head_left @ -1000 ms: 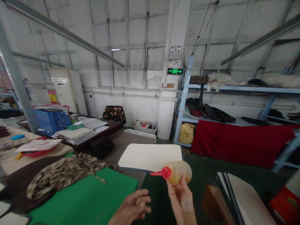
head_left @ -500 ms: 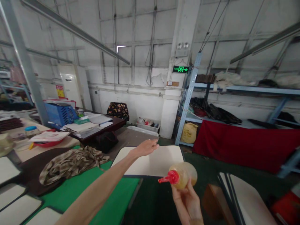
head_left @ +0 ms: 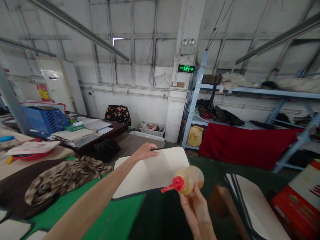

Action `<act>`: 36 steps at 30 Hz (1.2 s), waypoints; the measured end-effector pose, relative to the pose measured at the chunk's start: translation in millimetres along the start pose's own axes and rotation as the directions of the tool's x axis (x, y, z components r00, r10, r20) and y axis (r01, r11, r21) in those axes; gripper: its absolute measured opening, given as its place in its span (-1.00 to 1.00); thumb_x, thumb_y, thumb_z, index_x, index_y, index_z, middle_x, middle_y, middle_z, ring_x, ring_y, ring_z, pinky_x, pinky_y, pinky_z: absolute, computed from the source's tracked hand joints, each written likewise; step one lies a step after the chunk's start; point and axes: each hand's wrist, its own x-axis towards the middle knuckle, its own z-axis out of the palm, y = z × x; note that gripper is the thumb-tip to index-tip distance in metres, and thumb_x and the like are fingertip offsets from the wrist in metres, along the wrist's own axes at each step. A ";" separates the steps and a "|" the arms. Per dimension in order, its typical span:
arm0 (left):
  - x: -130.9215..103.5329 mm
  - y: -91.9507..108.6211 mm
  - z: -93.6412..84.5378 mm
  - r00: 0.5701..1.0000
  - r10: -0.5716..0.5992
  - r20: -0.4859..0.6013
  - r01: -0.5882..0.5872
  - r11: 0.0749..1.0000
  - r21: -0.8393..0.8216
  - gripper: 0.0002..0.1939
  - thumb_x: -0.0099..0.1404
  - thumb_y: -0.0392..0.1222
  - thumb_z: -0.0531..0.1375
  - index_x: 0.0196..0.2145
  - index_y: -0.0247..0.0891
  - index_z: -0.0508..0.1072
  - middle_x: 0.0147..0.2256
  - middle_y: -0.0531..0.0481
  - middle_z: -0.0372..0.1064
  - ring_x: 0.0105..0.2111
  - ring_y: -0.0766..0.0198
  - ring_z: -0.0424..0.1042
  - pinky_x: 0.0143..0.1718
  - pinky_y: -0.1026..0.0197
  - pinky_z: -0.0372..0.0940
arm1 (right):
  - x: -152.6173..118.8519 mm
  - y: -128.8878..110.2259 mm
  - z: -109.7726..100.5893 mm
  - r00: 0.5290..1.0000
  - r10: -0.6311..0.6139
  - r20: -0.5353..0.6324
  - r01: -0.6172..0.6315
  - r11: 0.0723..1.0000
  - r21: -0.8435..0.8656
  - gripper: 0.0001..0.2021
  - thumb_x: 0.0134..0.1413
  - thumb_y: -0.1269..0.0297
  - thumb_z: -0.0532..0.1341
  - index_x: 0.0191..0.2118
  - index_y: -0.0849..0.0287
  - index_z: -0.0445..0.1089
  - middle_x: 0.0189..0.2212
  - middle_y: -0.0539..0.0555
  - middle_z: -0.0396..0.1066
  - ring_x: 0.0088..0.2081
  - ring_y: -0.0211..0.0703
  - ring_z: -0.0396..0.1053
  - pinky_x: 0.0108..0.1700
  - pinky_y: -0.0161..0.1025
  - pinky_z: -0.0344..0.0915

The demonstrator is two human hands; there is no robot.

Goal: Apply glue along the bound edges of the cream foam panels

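My left hand [head_left: 147, 151] reaches forward and has its fingers closed on the far edge of a cream panel [head_left: 155, 171] with rounded corners and a dark border. The panel lies tilted over the end of the green tabletop [head_left: 117, 213]; a cream corner of what may be another panel shows at its far left. In my right hand [head_left: 196, 203] is a squeeze bottle [head_left: 192, 178] of amber liquid, held on its side. Its red nozzle points left, just in front of the panel's near right part.
A bundled checked cloth [head_left: 67, 180] lies on the green surface at left. More dark-edged cream panels [head_left: 260, 203] lean at right by a red box [head_left: 295, 200]. Papers and a blue basket [head_left: 47, 118] sit on the desk behind. Blue shelving [head_left: 193, 113] stands beyond.
My left hand has closed on the panel's far edge, and the panel has shifted and tilted. The bottle stays in my right hand. The view has turned slightly right.
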 end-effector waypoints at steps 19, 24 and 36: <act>-89.2 6.7 -26.2 0.934 0.135 0.330 -0.045 0.963 -0.267 -0.52 0.19 -0.07 0.22 0.03 -0.33 0.43 0.01 -0.07 0.41 -0.01 0.11 0.39 -0.04 0.28 0.25 | 23.0 -82.6 9.0 0.973 -0.231 -0.026 0.220 0.952 -0.214 -0.74 -0.05 0.31 0.34 -0.21 0.32 0.44 -0.29 0.19 0.51 -0.27 -0.10 0.48 -0.20 -0.26 0.45; -92.7 10.8 -29.8 0.926 0.158 0.342 -0.063 0.960 -0.274 -0.54 0.22 -0.07 0.20 0.04 -0.30 0.42 0.01 -0.07 0.41 -0.03 0.13 0.41 -0.07 0.31 0.26 | 23.8 -86.3 3.7 0.966 -0.259 0.002 0.252 0.937 -0.240 -0.65 -0.24 0.26 0.45 -0.25 0.25 0.46 -0.32 0.09 0.52 -0.31 -0.16 0.48 -0.24 -0.32 0.45; -101.2 31.4 -34.6 0.894 0.108 0.436 0.029 0.955 -0.295 -0.54 0.20 -0.04 0.20 0.03 -0.25 0.45 -0.02 0.02 0.43 -0.05 0.09 0.40 -0.04 0.27 0.24 | 6.8 -104.7 9.1 0.839 -0.509 0.193 0.544 0.764 -0.347 -0.62 -0.33 0.21 0.48 -0.30 0.21 0.46 -0.36 0.01 0.50 -0.36 -0.22 0.45 -0.27 -0.35 0.42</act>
